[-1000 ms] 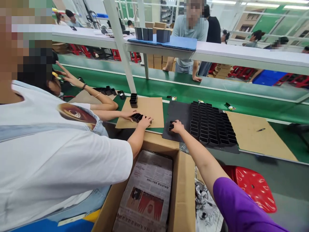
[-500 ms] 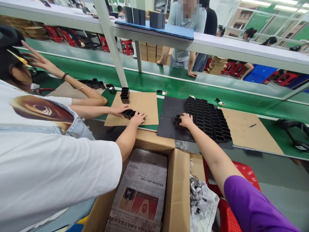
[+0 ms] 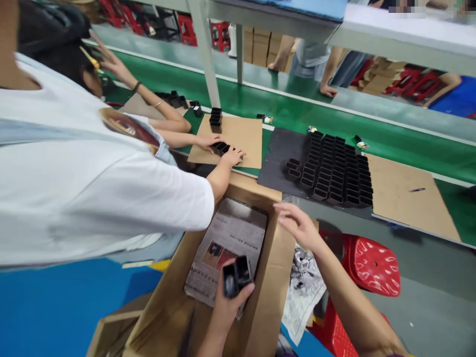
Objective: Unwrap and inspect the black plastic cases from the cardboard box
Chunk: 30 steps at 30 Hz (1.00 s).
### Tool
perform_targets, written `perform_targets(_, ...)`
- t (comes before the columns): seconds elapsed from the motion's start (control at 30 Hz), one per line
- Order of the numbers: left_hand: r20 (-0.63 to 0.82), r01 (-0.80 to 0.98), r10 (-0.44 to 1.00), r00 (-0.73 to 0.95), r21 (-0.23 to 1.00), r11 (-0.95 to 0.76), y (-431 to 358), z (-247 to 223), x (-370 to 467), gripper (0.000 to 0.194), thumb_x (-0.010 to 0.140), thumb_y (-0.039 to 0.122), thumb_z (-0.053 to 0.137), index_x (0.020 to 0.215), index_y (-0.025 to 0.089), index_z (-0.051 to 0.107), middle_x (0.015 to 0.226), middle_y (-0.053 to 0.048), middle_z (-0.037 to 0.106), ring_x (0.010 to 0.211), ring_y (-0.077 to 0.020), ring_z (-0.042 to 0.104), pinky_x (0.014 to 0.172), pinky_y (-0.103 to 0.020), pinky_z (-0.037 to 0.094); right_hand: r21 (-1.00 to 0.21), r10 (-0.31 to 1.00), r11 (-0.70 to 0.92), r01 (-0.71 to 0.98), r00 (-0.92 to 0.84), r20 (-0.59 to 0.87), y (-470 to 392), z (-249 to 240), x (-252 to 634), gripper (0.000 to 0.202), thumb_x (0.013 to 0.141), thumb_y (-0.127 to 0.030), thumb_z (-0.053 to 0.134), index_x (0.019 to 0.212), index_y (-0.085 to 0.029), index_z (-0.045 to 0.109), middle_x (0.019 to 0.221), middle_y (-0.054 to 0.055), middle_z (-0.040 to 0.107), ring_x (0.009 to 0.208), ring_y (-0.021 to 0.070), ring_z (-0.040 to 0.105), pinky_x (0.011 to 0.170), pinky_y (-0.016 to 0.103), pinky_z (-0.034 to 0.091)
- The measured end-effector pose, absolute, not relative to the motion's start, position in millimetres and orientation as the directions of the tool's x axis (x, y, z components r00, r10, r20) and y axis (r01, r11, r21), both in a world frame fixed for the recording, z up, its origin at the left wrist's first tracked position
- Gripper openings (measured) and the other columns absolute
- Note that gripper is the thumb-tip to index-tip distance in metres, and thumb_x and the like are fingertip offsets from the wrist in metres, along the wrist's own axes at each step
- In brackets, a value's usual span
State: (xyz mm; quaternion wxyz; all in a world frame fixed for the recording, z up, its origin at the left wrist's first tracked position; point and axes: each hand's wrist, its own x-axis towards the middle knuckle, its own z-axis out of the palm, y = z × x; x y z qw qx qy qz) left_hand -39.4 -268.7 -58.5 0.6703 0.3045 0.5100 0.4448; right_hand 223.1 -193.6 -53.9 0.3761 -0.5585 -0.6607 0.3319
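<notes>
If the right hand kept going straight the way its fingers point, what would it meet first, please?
Probably the cardboard box's far rim: the right hand, open, points left toward it. Depth is unclear, so it may pass above.

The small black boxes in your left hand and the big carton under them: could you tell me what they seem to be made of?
The small black boxes held in the left hand look like matte black card or thin plastic: dull, thin-walled, open-ended. Which of the two, the picture leaves open. The carton looks like plain brown corrugated cardboard, unprinted, with folded flaps. A newspaper sheet lines its inside.
</notes>
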Motion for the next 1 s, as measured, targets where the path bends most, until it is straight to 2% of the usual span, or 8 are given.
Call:
perform_targets(0.07, -0.303, -0.149, 0.953, 0.018, 0.941, 0.302, -285.3, -48.5, -38.2, 0.059, 0.066, 0.029, 0.095, 0.117, 0.026, 0.066, 0.112, -0.003, 0.068, 0.109, -0.0249, 0.065, 0.102, -0.038, 0.05, -0.928, 0.97, 0.2, 0.314, -0.2, 0.141, -241.5, -38.0, 195.3, 0.036, 0.102, -0.034, 0.058, 0.137, -0.026, 0.062, 0.133, 0.01, 0.068, 0.114, 0.0185, 0.07, 0.094, 0.033, 0.06)
perform_targets(0.13, -0.147, -0.002, 0.987, 0.068, 0.989, 0.147, -284.4, -40.3, -33.1, 0.062, 0.067, 0.031, 0.093, 0.121, 0.026, 0.064, 0.116, -0.005, 0.067, 0.109, -0.0262, 0.066, 0.1, -0.04, 0.05, -0.945, 0.969, 0.208, 0.253, -0.185, 0.164, -273.2, -21.2, 176.3, 0.033, 0.102, -0.031, 0.059, 0.135, -0.029, 0.064, 0.132, 0.009, 0.068, 0.11, 0.0165, 0.071, 0.091, 0.029, 0.061)
perform_targets(0.33, 0.179, 0.141, 0.959, 0.22, 0.967, -0.213, -277.3, -21.8, -23.2, 0.062, 0.075, 0.03, 0.086, 0.13, 0.029, 0.056, 0.125, -0.006, 0.062, 0.115, -0.0259, 0.065, 0.101, -0.042, 0.054, -0.866, 0.954, 0.297, 0.401, -0.08, 0.29, -305.6, 16.6, 162.4, 0.019, 0.097, -0.029, 0.068, 0.115, -0.026, 0.075, 0.129, 0.011, 0.071, 0.12, 0.0218, 0.071, 0.1, 0.031, 0.06)
perform_targets(0.53, 0.231, 0.065, 0.921, 0.314, 0.962, -0.264, -289.2, -2.6, -24.2, 0.063, 0.077, 0.031, 0.087, 0.13, 0.029, 0.054, 0.127, -0.006, 0.061, 0.116, -0.0233, 0.065, 0.1, -0.037, 0.055, -0.803, 0.92, 0.367, 0.47, -0.057, 0.387, -330.3, 38.6, 158.5, 0.028, 0.097, -0.024, 0.068, 0.124, -0.026, 0.072, 0.133, 0.012, 0.069, 0.124, 0.0212, 0.069, 0.104, 0.033, 0.059)
perform_targets(0.63, 0.272, -0.008, 0.898, 0.347, 0.958, -0.287, -291.5, 13.6, -24.5, 0.062, 0.077, 0.033, 0.088, 0.129, 0.03, 0.054, 0.126, -0.006, 0.061, 0.115, -0.0213, 0.066, 0.099, -0.035, 0.055, -0.81, 0.918, 0.364, 0.46, -0.032, 0.394, -342.4, 46.5, 155.4, 0.035, 0.096, -0.025, 0.07, 0.131, -0.029, 0.069, 0.134, 0.011, 0.067, 0.123, 0.0211, 0.068, 0.098, 0.031, 0.061)
perform_targets(0.73, 0.31, -0.086, 0.884, 0.349, 0.95, -0.299, -296.2, 31.5, -22.7, 0.061, 0.075, 0.036, 0.09, 0.125, 0.03, 0.056, 0.124, -0.004, 0.062, 0.111, -0.0205, 0.068, 0.094, -0.034, 0.057, -0.862, 0.933, 0.339, 0.376, -0.016, 0.36, -353.3, 53.1, 156.4, 0.057, 0.092, -0.029, 0.076, 0.145, -0.034, 0.056, 0.137, 0.01, 0.065, 0.121, 0.0219, 0.067, 0.092, 0.031, 0.062)
perform_targets(0.83, 0.312, -0.147, 0.882, 0.354, 0.949, -0.277, -302.4, 46.6, -18.0, 0.062, 0.073, 0.036, 0.093, 0.123, 0.03, 0.057, 0.121, -0.004, 0.063, 0.107, -0.0216, 0.07, 0.088, -0.035, 0.06, -0.902, 0.945, 0.317, 0.295, -0.012, 0.328, -362.7, 59.9, 160.9, 0.073, 0.089, -0.033, 0.079, 0.154, -0.038, 0.046, 0.141, 0.009, 0.063, 0.118, 0.0221, 0.067, 0.101, 0.036, 0.058)
perform_targets(1.0, 0.328, -0.216, 0.852, 0.408, 0.941, -0.26, -304.6, 64.1, -8.2, 0.064, 0.072, 0.041, 0.093, 0.124, 0.027, 0.057, 0.121, -0.006, 0.064, 0.105, -0.0216, 0.07, 0.087, -0.034, 0.06, -0.902, 0.926, 0.361, 0.235, 0.021, 0.376, -371.2, 75.1, 167.8, 0.066, 0.091, -0.032, 0.078, 0.15, -0.04, 0.052, 0.14, 0.008, 0.061, 0.119, 0.0216, 0.064, 0.108, 0.038, 0.052)
